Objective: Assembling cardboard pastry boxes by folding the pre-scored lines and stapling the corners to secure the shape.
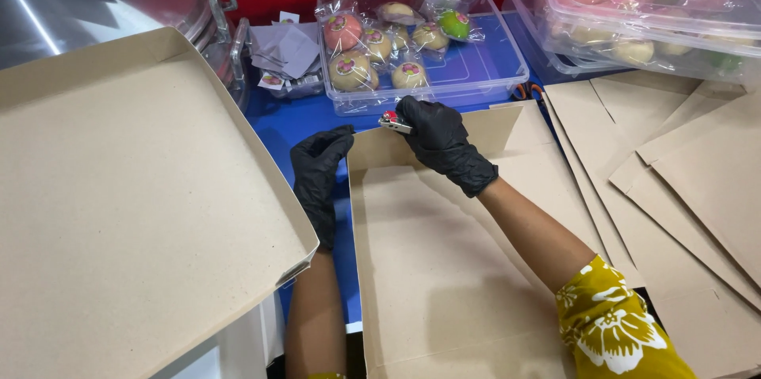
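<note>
A box blank (444,268) is steadied by the left hand (319,181) while its corner is stapled, the stapler (394,120) gripped in the right hand (442,141).

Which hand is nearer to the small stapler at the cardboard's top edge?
Right. The right hand grips the small stapler in its fingers; the left hand holds the cardboard's left corner, off to the side.

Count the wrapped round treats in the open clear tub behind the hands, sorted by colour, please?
In the open clear tub, behind the right hand with the small stapler and the left hand:
Cream or tan: 5
Pink: 1
Green: 1
Total: 7
The stacked, lidded tubs at the right are too blurred to count.
</note>
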